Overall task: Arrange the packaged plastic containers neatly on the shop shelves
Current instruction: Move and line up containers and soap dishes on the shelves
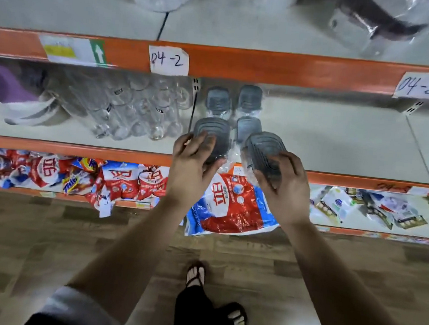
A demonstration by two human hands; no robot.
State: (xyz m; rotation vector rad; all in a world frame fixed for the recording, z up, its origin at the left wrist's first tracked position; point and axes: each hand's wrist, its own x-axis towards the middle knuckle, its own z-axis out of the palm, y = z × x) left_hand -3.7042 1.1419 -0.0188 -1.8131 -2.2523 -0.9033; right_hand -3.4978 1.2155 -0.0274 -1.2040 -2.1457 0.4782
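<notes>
Filling the middle shelf (341,138) is, by my reading, well begun but not finished. Three packaged containers with grey lids already stand on it: the back-left container (218,101), the back-right container (250,97), and a third container (249,129) just in front of the back-right one. They form the start of a two-column block just right of a bundle of clear glass jars (135,107), with shelf board running on to their right (whether more stock waits out of view, I cannot tell).

Two further packs are in the hands. The left hand (195,160) grips the front-left container (212,132), fingers curled over its lid and thumb at its left side. This pack is upright near the shelf's front edge, in line with the back-left container, and looks set down or nearly so. The right hand (284,184) is clamped round the tilted container (264,150), whose lid leans up and to the left. It lies at the front edge, just in front of the third container. Whether its base touches the shelf is hidden by the fingers. Loose clear wrap hangs between the two held packs.

What remains, I judge, is to stand the tilted container upright in the right column and square the front row. On the lower shelf lie red and blue detergent bags (225,205).
</notes>
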